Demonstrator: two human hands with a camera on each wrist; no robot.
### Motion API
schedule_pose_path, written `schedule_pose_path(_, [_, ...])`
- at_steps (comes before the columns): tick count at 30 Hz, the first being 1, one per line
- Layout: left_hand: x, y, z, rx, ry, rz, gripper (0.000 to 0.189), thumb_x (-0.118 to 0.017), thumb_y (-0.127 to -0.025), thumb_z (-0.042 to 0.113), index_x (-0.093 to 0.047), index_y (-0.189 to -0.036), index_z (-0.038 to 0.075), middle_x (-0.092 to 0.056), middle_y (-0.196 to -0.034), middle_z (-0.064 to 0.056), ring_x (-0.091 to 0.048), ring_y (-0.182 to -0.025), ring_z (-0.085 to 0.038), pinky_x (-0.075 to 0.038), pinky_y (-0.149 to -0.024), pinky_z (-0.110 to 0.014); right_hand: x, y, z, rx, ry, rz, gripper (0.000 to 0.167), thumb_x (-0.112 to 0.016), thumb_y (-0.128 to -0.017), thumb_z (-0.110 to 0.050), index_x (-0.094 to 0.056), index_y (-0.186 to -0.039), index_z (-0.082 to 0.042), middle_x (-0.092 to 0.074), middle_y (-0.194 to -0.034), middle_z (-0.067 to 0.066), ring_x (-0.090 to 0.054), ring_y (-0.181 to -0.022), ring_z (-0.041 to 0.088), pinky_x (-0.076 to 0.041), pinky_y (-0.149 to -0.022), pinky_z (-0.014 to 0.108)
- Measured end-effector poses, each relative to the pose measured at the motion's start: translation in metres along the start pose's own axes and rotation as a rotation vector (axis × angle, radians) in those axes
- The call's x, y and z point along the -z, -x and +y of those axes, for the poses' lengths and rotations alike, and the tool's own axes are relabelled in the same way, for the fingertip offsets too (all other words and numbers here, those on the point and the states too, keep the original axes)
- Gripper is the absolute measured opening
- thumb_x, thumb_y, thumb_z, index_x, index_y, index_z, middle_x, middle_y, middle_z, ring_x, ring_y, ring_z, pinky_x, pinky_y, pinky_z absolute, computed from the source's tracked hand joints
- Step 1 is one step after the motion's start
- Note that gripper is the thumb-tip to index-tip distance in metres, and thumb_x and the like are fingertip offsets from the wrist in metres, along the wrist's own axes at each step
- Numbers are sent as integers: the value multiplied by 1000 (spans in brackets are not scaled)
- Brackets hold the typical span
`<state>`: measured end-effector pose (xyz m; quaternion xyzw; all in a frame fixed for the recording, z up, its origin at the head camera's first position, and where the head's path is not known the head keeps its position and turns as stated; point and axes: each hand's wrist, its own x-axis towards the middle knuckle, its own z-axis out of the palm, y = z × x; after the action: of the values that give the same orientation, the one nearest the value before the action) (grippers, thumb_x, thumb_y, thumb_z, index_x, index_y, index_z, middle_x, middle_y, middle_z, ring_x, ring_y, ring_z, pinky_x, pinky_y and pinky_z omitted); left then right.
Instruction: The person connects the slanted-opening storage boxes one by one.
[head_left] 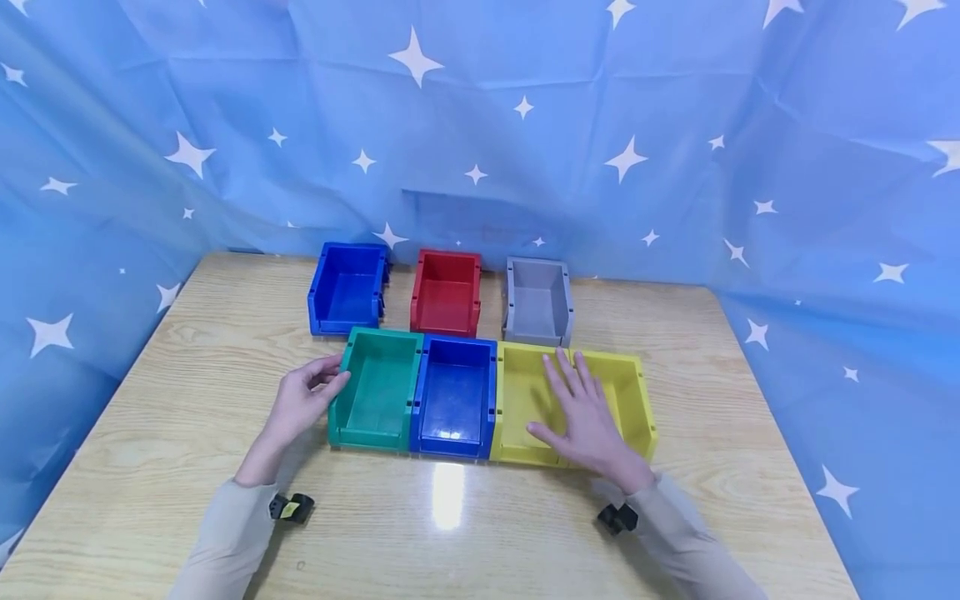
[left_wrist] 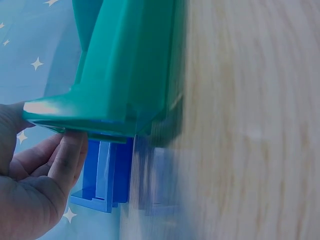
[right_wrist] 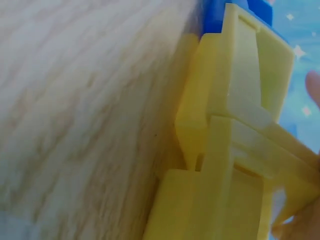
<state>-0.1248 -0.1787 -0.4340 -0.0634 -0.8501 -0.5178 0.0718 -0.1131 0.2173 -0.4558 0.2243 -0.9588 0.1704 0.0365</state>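
Note:
Four open-front plastic bins stand side by side in the head view: a green bin (head_left: 377,392), a blue bin (head_left: 454,400), a left yellow bin (head_left: 519,408) and a right yellow bin (head_left: 633,400). At the row's left end, my left hand (head_left: 298,402) pinches the green bin's outer rim between thumb and fingers; the left wrist view shows this rim (left_wrist: 75,107) close up. Over the two yellow bins my right hand (head_left: 591,423) is spread, fingers straight; whether it touches their rims I cannot tell. The right wrist view shows the yellow bins' fronts (right_wrist: 220,145) and little of that hand.
Behind the row stand a second blue bin (head_left: 347,296), a red bin (head_left: 447,304) and a grey bin (head_left: 538,302), spaced apart. A blue star-patterned cloth (head_left: 480,125) hangs around the wooden table (head_left: 375,542). Each wrist carries a small black camera (head_left: 294,508).

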Motion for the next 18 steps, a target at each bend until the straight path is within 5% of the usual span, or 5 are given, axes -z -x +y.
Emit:
schedule_pose_path(4, [1,1,4,15,-11,-1,26,-60,-88,-4,-58,-110,-18,-64,-96,-28,-57,-81,-6,-45,-75,-9,2,1,3,18,-126,11,90,-59,-86,-38,-3,-151,-8,2,-156,10,5,-140,37,-10,-103,69])
schedule_pose_path(9, [0,0,1,2,-14,-3,26,-60,-87,-5,-58,-109,-19,-64,-95,-28,-57,-80,-5,-45,-74,-8,5,3,4,-13,-144,-24,85,-52,-92,-41,0,-151,-9,4,-156,12,3,-140,40,-7,-102,71])
schedule_pose_path(13, [-3,-3,-15,4,-11,-8,27,-62,-88,-2,-59,-110,-17,-65,-95,-26,-56,-80,-3,-45,-74,-9,11,2,3,-24,-146,-63,76,-46,-96,-36,0,-151,-9,0,-155,18,3,-139,41,-4,-101,72])
schedule_pose_path(18, [-5,-5,-31,22,-12,-17,30,-63,-89,5,-60,-113,-12,-66,-96,-21,-56,-81,-1,-45,-75,-9,30,-9,10,-28,-301,25,65,-40,-101,-23,-2,-150,-4,-3,-154,17,-3,-140,38,-5,-111,56])
